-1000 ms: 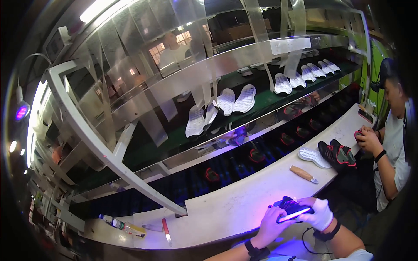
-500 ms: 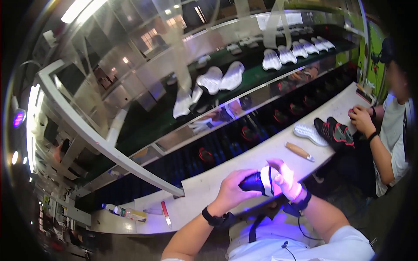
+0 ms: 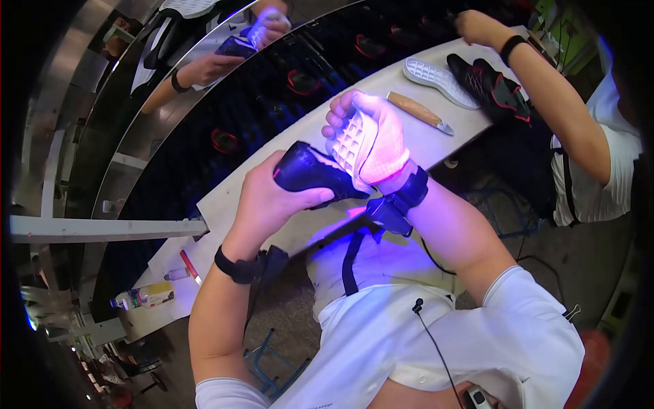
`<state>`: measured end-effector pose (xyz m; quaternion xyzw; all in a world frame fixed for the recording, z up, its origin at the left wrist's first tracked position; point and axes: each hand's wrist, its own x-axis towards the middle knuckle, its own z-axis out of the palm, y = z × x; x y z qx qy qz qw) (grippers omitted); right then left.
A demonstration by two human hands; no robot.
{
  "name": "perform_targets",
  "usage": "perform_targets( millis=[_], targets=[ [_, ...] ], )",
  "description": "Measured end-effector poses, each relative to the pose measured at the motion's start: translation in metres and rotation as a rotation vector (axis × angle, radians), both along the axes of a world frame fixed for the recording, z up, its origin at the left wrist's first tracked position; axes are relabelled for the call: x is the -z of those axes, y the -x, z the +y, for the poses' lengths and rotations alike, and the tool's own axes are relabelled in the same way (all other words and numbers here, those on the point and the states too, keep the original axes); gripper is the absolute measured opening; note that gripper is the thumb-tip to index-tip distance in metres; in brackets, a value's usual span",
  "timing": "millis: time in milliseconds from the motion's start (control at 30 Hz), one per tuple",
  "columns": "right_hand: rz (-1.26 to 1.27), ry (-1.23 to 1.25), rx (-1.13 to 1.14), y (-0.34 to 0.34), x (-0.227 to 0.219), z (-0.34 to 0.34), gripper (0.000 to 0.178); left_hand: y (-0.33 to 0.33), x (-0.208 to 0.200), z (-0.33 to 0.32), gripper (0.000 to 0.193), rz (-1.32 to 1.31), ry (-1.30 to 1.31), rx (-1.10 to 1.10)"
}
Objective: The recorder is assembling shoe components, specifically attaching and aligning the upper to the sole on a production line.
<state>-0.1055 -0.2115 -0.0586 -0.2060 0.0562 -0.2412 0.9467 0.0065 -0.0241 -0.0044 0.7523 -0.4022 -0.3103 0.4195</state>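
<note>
My left hand (image 3: 257, 199) is wrapped round a black shoe upper (image 3: 306, 170), its thumb lying along the near side. On my right hand (image 3: 387, 140) is a pale, glove-like covering, lit pink and violet. It grips a white shoe sole (image 3: 352, 142) with a grid-like tread, fingers curled over the far end. The sole meets the right end of the upper; whether the two are joined there I cannot tell. Both are held up above the near edge of the white table (image 3: 225, 198).
Right of my hands lie a wooden-handled tool (image 3: 414, 109), another white sole (image 3: 436, 78) and dark shoes with red trim (image 3: 485, 85). A co-worker's arm (image 3: 555, 102) reaches in there. Leftward are a white frame bar (image 3: 109, 230), a red-handled tool (image 3: 189, 263) and a plastic bottle (image 3: 155, 295). Shoes (image 3: 301, 82) line the dark trough.
The view has swung downward and tilted. My right hand has turned the sole so its tread shows, with the upper still in my left. The co-worker's hand has moved away from the shoes.
</note>
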Motion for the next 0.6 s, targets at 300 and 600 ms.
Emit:
perform_targets(
  millis=[300,600],
  targets=[
    [0.144,0.622,-0.243,-0.018,-0.031,0.006,0.025,0.002,-0.014,-0.02,0.055,-0.039,-0.089,-0.066],
    [0.083,1.113,0.044,0.038,-0.033,-0.021,0.044,0.039,-0.029,-0.05,0.075,-0.625,-0.095,0.151]
  ],
)
